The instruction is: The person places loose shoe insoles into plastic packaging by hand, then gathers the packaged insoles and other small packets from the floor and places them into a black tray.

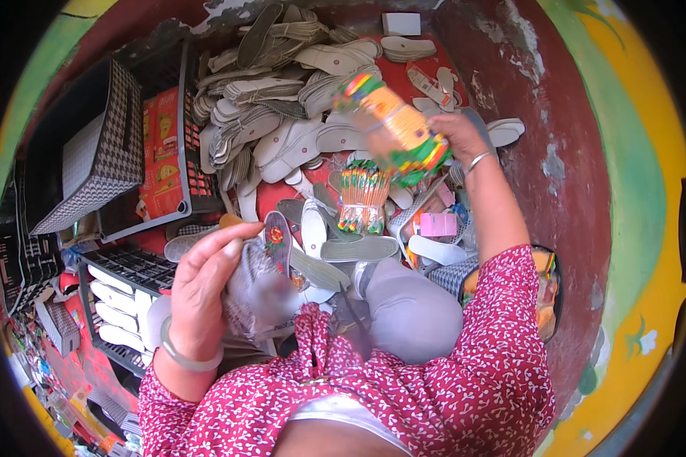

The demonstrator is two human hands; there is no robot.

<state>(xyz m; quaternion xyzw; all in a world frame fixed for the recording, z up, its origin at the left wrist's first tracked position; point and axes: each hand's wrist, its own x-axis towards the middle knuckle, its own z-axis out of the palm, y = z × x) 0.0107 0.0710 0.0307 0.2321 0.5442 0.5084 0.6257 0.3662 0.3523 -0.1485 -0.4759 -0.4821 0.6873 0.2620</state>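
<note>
In my raised right hand (pixel 461 137) is a bundle of thin sticks (pixel 395 122) with green, yellow and red ends. Motion blurs the bundle, and a pale band goes round its middle. A similar banded bundle (pixel 363 199) sits among the insoles in front of my knees. At the left, the fingers and thumb of my left hand (pixel 206 278) are drawn together at the edge of a clear plastic bag (pixel 258 286), which hangs over my lap. Close to those fingertips is a dark insole (pixel 279 238) with a red flower. Green-grey insoles (pixel 358 249) lie just beyond my lap.
Stacked pale insoles (pixel 282 99) cover the red floor ahead. To the left stand a houndstooth box (pixel 118 152), a black crate (pixel 183 137) and a lower crate of white insoles (pixel 118 305). A pink box (pixel 438 225) is near my right knee. A dark red wall (pixel 564 137) rises on the right.
</note>
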